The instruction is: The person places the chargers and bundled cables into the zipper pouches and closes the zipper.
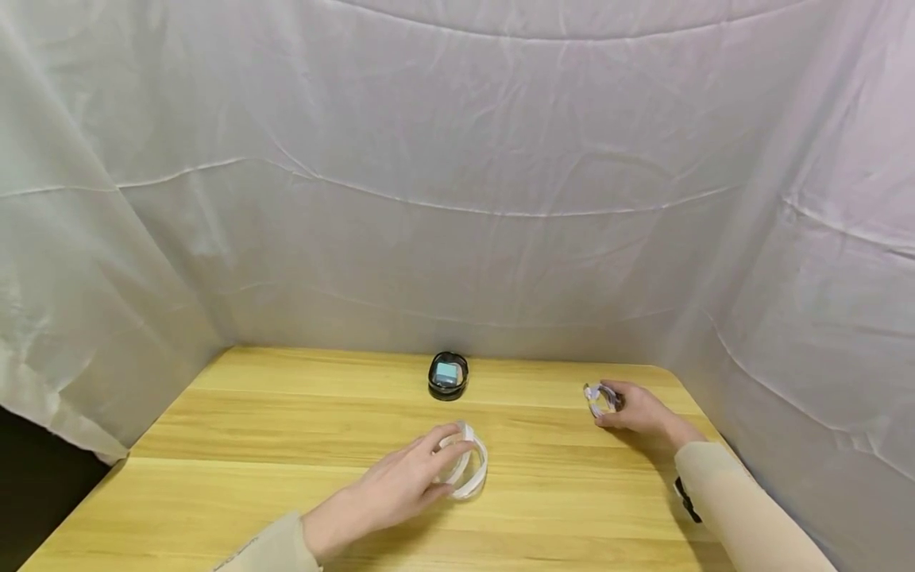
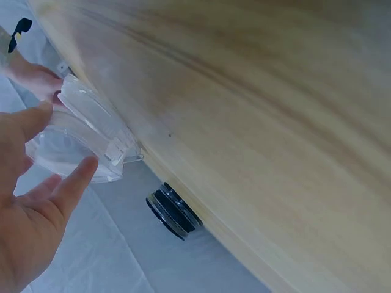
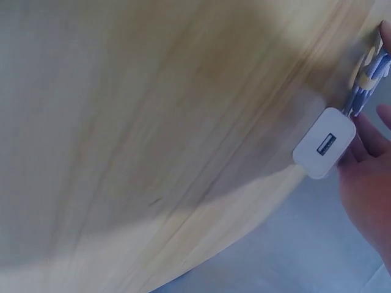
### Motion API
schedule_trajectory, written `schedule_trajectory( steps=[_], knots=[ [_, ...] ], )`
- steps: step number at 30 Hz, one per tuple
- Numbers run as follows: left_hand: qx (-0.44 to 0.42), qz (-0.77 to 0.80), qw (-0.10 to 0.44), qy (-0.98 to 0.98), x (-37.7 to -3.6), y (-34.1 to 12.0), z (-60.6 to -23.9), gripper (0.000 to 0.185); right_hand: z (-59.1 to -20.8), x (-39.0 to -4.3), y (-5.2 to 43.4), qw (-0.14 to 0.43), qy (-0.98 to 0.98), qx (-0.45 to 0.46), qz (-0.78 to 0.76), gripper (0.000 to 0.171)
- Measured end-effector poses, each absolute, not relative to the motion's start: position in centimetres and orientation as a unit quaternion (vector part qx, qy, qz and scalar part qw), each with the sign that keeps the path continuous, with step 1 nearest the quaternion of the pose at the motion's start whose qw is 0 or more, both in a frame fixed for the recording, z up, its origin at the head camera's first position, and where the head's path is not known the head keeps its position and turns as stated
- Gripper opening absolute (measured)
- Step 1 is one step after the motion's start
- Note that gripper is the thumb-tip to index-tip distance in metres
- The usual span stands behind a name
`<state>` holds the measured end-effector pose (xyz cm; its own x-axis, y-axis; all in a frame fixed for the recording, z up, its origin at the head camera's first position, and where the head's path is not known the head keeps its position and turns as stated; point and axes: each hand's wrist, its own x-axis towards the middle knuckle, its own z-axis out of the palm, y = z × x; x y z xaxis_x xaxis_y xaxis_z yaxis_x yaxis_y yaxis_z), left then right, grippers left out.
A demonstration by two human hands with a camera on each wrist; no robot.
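My left hand (image 1: 407,481) holds a clear plastic container (image 1: 469,477) at the middle of the table, with fingers at its far rim and thumb at its near side. In the left wrist view the container (image 2: 85,131) lies between the thumb and fingertips. Farther right, my right hand (image 1: 639,409) grips a coiled lilac cable (image 1: 596,397) between thumb and fingers, close to the tabletop. The right wrist view shows a white USB charger (image 3: 325,143) by the fingers, beside the coil (image 3: 369,82); whether the hand also holds the charger cannot be told.
A black round container (image 1: 448,376) with a light blue item inside stands at the table's back edge. Grey-white cloth (image 1: 457,262) hangs behind the wooden table (image 1: 286,421) and along both sides. On the right wrist sits a black band (image 1: 686,499).
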<state>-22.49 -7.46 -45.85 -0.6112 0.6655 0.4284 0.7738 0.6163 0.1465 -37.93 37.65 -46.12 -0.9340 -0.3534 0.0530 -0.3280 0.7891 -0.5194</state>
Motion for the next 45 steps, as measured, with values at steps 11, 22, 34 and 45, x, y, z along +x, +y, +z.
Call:
schedule_trajectory(
  steps=[11, 22, 34, 45],
  knots=[
    [-0.423, -0.128, 0.192, -0.876, -22.6, -7.5, -45.6, 0.067, -46.2, -37.9, 36.8, -0.020, 0.949, -0.191, -0.250, 0.094],
    [-0.442, -0.104, 0.238, -0.859, -23.0, -7.4, -45.8, 0.069, -45.8, -36.9, 35.3, -0.044, 0.943, -0.179, -0.276, 0.096],
    [-0.468, -0.044, 0.297, -0.831, -23.8, -7.4, -45.8, 0.068, -44.9, -34.8, 31.0, -0.069, 0.910, -0.221, -0.343, 0.090],
    [-0.494, -0.015, 0.276, -0.824, -24.3, -7.4, -45.8, 0.075, -44.5, -33.0, 26.5, -0.012, 0.873, -0.263, -0.410, 0.088]
  ],
)
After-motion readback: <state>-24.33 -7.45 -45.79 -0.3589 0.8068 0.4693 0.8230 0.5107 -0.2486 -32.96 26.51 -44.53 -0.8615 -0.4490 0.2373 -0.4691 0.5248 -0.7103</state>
